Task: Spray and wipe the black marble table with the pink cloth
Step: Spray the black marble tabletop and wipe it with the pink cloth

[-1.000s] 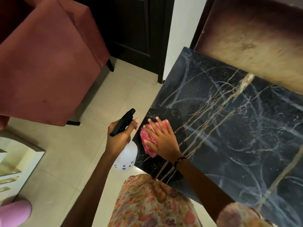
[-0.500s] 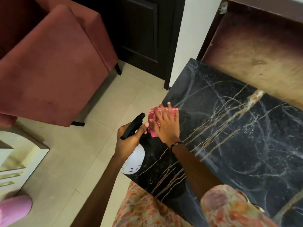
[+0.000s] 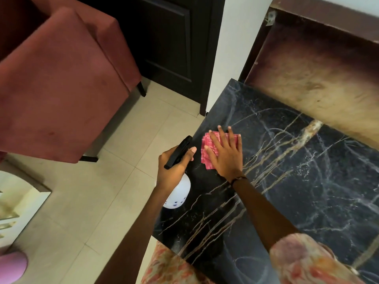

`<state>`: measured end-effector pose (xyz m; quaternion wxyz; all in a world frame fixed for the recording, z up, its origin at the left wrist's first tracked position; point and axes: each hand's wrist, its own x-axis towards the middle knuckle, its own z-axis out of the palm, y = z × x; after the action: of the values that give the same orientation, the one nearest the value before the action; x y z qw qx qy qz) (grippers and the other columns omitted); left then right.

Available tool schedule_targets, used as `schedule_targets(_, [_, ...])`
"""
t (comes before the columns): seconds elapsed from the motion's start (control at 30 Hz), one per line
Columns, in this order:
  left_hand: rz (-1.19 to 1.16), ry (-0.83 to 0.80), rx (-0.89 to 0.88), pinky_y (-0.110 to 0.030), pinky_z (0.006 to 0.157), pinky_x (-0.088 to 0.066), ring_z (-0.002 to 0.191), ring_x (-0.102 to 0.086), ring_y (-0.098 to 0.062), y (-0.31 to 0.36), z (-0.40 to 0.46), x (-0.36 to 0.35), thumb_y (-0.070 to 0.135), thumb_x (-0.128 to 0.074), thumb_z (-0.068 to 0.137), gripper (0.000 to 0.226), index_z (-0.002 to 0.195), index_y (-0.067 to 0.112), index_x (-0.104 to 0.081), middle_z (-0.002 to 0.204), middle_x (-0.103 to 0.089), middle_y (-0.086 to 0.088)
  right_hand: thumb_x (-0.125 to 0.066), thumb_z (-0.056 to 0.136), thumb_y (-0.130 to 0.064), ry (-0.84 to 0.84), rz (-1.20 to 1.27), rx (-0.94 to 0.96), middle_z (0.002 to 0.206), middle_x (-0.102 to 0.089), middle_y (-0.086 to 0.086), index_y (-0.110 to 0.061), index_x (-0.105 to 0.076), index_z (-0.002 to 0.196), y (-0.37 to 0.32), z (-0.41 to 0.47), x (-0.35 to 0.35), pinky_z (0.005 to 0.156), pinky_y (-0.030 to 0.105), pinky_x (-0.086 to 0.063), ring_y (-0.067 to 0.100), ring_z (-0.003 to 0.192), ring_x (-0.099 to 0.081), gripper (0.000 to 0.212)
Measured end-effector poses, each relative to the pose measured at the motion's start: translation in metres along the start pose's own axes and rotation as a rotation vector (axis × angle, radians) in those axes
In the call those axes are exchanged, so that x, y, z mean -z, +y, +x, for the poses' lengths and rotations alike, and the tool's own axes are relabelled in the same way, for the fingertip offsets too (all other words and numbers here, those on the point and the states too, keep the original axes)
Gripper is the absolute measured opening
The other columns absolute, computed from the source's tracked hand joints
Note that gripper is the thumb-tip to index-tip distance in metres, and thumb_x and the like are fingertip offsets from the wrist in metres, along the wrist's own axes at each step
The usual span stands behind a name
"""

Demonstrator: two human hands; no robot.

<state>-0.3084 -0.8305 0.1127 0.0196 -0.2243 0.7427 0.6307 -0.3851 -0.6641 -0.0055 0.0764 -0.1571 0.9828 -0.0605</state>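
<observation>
1. Head view: black marble desk (image 3: 307, 181) with pale and gold veins, filling the right and lower centre, its near-left corner beside the person's floral garment (image 3: 170, 265).
2. Pink cloth (image 3: 207, 158) lying flat on the desk close to its left edge, folded, mostly covered by the right hand (image 3: 225, 156).
3. Right hand pressed palm-down on the cloth, fingers (image 3: 232, 136) straight and slightly spread, tips reaching past the cloth's far edge; dark band (image 3: 239, 178) at the wrist.
4. Left hand (image 3: 174, 169) just left of the cloth, at the desk's left edge, fingers curled round the neck of a spray bottle (image 3: 178, 193), thumb up along the black spray head (image 3: 180, 150).
5. Bottle body white with small dark marks, hanging below the left hand, over the desk's edge.
6. Red upholstered armchair (image 3: 61, 89) at upper left on a beige tiled floor (image 3: 102, 201).
7. Dark door (image 3: 174, 48) behind the armchair, white wall strip (image 3: 235, 48) beside it.
8. Brown worn panel (image 3: 317, 78) beyond the desk's far edge.
9. Pink rounded object (image 3: 12, 267) at lower left, too cropped to identify.
</observation>
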Motion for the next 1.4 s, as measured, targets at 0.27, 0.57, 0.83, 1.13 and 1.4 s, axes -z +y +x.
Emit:
schedule_targets(0.27, [-0.035, -0.049, -0.083, -0.006, 0.048, -0.037, 0.040, -0.051, 0.002, 0.004, 0.009, -0.017, 0.016, -0.065, 0.087, 0.005, 0.086, 0.012, -0.066, 0.043, -0.056, 0.017, -0.020, 0.097, -0.054, 0.009, 0.030, 0.241, 0.154, -0.033, 0.006, -0.021, -0.034, 0.145, -0.034, -0.016, -0.009, 0.117, 0.056, -0.015, 0.031, 0.146, -0.017, 0.059])
schedule_targets(0.57, [-0.044, -0.128, -0.169, -0.012, 0.055, -0.041, 0.048, -0.053, -0.005, -0.007, 0.019, -0.020, 0.026, -0.065, 0.086, 0.020, 0.086, 0.006, -0.066, 0.080, -0.066, -0.019, -0.018, 0.095, -0.059, 0.023, -0.058, 0.040, 0.157, -0.025, 0.008, -0.027, -0.024, 0.150, 0.065, 0.001, 0.004, 0.118, 0.054, -0.005, 0.032, 0.147, -0.013, 0.064])
schedule_targets(0.83, [0.078, -0.165, -0.224, -0.029, 0.069, -0.054, 0.072, -0.066, -0.019, -0.033, 0.014, -0.021, 0.032, -0.063, 0.081, 0.029, 0.106, 0.017, -0.063, 0.084, -0.070, -0.007, -0.007, 0.094, -0.059, 0.021, -0.053, 0.097, 0.161, -0.012, 0.006, -0.030, -0.014, 0.151, -0.010, 0.040, -0.003, 0.116, 0.059, -0.002, 0.035, 0.147, -0.004, 0.065])
schedule_targets(1.13, [-0.002, -0.243, -0.091, -0.019, 0.069, -0.052, 0.058, -0.063, -0.006, -0.010, 0.033, -0.027, -0.007, -0.053, 0.087, 0.034, 0.107, 0.019, -0.061, 0.108, -0.070, 0.004, -0.023, 0.095, -0.063, 0.064, -0.053, 0.338, 0.157, -0.025, 0.005, -0.031, -0.032, 0.146, 0.080, -0.003, -0.005, 0.118, 0.054, -0.010, 0.028, 0.147, -0.011, 0.061])
schedule_targets(1.4, [0.034, -0.243, -0.073, -0.014, 0.054, -0.044, 0.049, -0.053, -0.004, -0.003, 0.036, -0.038, -0.010, -0.051, 0.084, 0.042, 0.103, 0.026, -0.061, 0.092, -0.071, 0.007, -0.009, 0.092, -0.065, 0.064, 0.062, 0.048, 0.158, -0.022, 0.003, -0.032, -0.028, 0.148, 0.022, 0.070, 0.005, 0.115, 0.062, -0.001, 0.035, 0.146, -0.011, 0.068])
